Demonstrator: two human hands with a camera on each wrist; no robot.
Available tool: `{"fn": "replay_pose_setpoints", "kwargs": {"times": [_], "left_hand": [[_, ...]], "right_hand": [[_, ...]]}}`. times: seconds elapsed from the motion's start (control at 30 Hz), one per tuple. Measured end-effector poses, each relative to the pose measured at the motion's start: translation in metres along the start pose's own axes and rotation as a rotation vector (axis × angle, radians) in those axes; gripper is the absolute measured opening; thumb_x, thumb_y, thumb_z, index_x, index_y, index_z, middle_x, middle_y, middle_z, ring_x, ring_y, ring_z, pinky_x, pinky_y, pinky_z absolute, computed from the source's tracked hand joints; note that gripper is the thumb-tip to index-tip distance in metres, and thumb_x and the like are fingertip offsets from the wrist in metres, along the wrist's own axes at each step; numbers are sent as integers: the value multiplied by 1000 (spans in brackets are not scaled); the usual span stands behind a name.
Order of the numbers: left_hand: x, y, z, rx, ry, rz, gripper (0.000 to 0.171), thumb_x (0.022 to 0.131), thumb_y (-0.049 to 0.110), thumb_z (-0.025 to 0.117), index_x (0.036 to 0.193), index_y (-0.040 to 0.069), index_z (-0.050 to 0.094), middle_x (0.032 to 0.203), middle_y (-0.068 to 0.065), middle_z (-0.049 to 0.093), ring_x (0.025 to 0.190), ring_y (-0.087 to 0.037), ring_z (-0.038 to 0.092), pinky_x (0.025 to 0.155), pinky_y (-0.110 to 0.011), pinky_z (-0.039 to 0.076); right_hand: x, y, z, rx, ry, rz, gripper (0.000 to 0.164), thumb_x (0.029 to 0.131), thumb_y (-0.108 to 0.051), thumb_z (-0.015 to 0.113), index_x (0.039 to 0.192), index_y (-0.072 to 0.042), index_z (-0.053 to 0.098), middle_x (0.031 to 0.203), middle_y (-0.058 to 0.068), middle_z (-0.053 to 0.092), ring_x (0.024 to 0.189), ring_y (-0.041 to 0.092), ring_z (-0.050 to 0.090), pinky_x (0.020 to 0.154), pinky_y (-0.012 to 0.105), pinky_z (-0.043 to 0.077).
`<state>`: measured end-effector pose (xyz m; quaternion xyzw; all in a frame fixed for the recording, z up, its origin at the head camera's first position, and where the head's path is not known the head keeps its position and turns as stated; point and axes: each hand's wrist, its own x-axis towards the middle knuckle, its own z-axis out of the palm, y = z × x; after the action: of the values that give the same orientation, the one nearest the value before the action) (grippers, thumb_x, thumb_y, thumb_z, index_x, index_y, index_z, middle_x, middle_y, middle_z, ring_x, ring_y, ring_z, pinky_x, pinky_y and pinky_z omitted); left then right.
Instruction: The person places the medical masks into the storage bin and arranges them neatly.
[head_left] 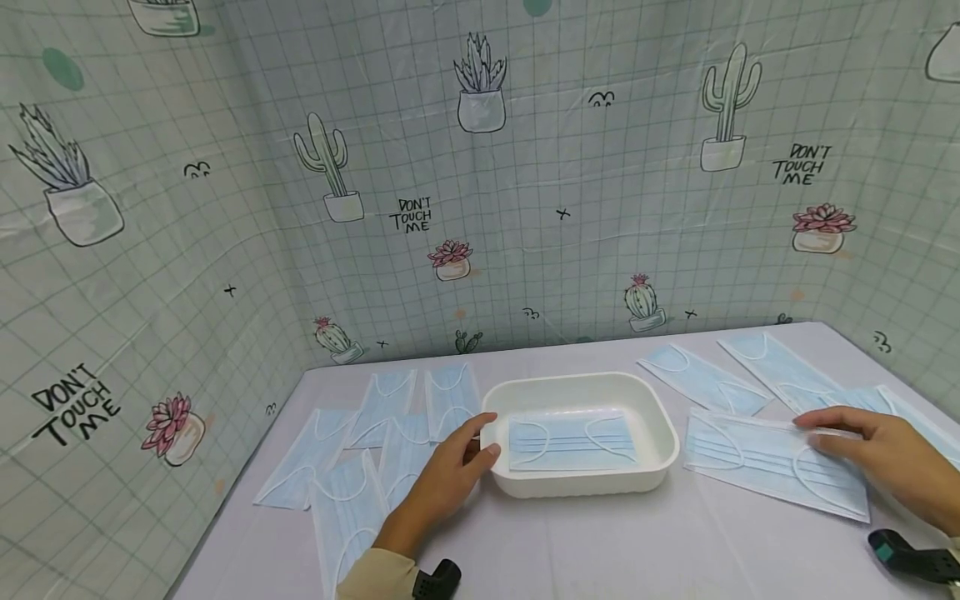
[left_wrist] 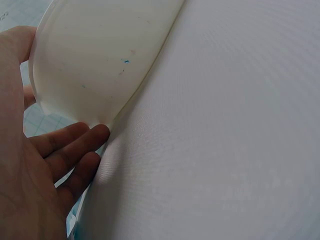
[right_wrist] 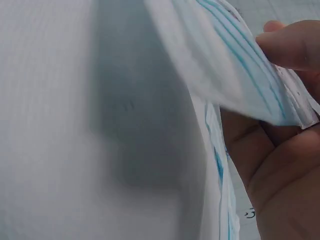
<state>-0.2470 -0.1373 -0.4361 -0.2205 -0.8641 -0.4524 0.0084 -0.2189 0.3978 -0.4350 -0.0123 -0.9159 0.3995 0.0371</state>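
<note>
Two grips: left fingers [head_left: 472, 427] pinch the white tray [head_left: 585, 485], right fingers [head_left: 849, 419] a mask [head_left: 771, 467].

The tray [head_left: 585, 486] looks smooth plastic, the masks [head_left: 570, 443] matt cloth.

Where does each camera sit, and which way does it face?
Head: on the head, facing forward and down at tray and masks; left hand, right hand show.
Left wrist: on that wrist, faces tray side and table; shows left hand.
Right wrist: on that wrist, faces held mask and table; shows right hand.
Head and left wrist share tray, left hand.
</note>
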Motion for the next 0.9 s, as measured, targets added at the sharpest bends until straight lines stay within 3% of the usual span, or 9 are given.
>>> {"fn": "replay_pose_setpoints", "kwargs": {"times": [0.07,0.13,0.2,0.3,0.37,0.47,0.67,0.77,0.9], "left_hand": [[0,0,0,-1,-1,3,52,104,40,52,151,18,44,127,-8,63,104,-16,60,87,-39,48],[0,0,0,-5,-2,7,53,104,40,52,151,18,43,127,-8,63,104,-16,60,87,-39,49],[-1,0,-1,-4,-3,10,53,104,40,52,152,18,43,127,-9,63,105,-17,60,87,-39,49],[-1,0,-1,-3,-4,10,53,104,39,51,152,18,43,126,-9,63,104,-17,60,87,-39,49],[-1,0,-1,-2,-4,9,53,104,39,51,152,17,43,126,-9,63,104,-17,60,87,-39,49],[-1,1,-1,-4,-6,5,53,104,39,52,152,18,43,127,-9,63,104,-17,60,87,-38,49],[0,0,0,-9,-7,7,53,104,39,52,152,18,43,126,-8,63,102,-16,59,85,-37,49],[0,0,-1,-10,-7,6,53,104,39,52,152,18,43,127,-9,62,103,-17,59,86,-37,49],[-1,0,-1,-9,-5,3,52,104,38,52,152,18,43,129,-9,62,105,-17,59,87,-38,49]], "right_hand": [[-1,1,0,-2,15,-13,48,103,-38,58,128,3,64,133,8,60,133,29,39,109,38,34],[-2,1,1,-9,31,-37,43,104,-34,57,125,2,67,121,-13,63,122,0,44,95,13,35],[-2,1,1,-19,40,-57,38,104,-29,57,123,2,69,113,-24,62,104,-18,38,75,3,30],[-1,-3,1,-11,9,-46,37,104,-22,55,125,7,65,124,0,67,125,1,47,96,12,36],[-1,-4,1,-8,-18,-24,37,104,-19,54,127,9,63,136,23,58,137,33,42,111,38,34],[-1,-6,1,28,-52,-2,38,103,-15,53,129,12,59,145,39,38,133,61,23,102,74,20],[1,-2,1,74,-46,5,37,104,-17,52,125,11,62,141,32,47,134,57,22,105,72,18],[1,-1,0,23,-39,5,37,104,-21,52,126,8,64,137,21,55,133,50,29,111,42,32],[1,-4,-1,-70,-57,4,38,103,-24,56,127,4,65,141,29,51,128,50,37,79,21,43]]}}
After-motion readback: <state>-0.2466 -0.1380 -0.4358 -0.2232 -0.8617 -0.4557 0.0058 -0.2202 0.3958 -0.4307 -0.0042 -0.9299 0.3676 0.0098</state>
